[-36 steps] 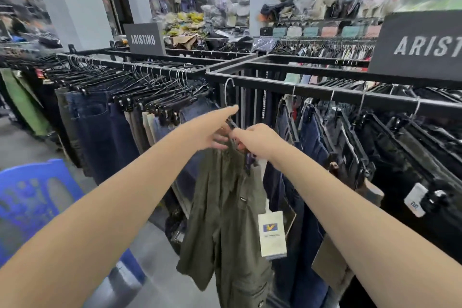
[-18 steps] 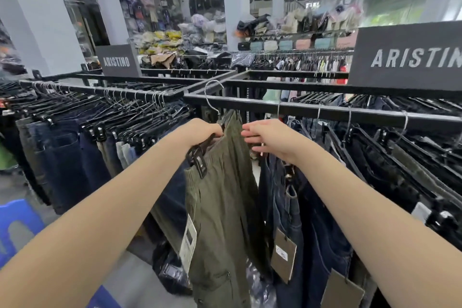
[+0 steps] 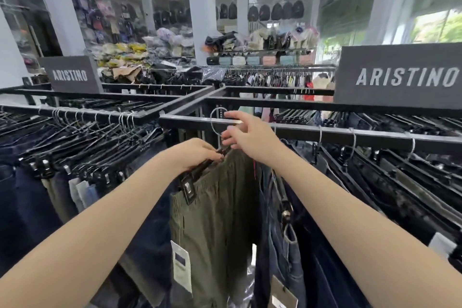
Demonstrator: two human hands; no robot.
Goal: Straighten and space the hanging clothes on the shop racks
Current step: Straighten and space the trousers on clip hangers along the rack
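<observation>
- At the rail (image 3: 300, 132), I am apparently seating olive trousers (image 3: 215, 220), left fingers (image 3: 212, 155) gripping the hanger (image 3: 198, 171);
- right fingers (image 3: 232, 115) touching its hook (image 3: 214, 120), grip unclear;
- next calls for even spacing.

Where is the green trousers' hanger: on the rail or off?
On, it seems: the hook arches over the rail. Left hand grips the hanger; right hand touches the hook.

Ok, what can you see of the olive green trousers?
The olive green trousers look like woven cotton with a gathered waist, hanging waist-up, clipped in a black clip hanger. The left hand grips the hanger's bar; the right hand is at its wire hook by the black rail. A white paper tag hangs on them. Dark jeans hang on both sides.
</observation>
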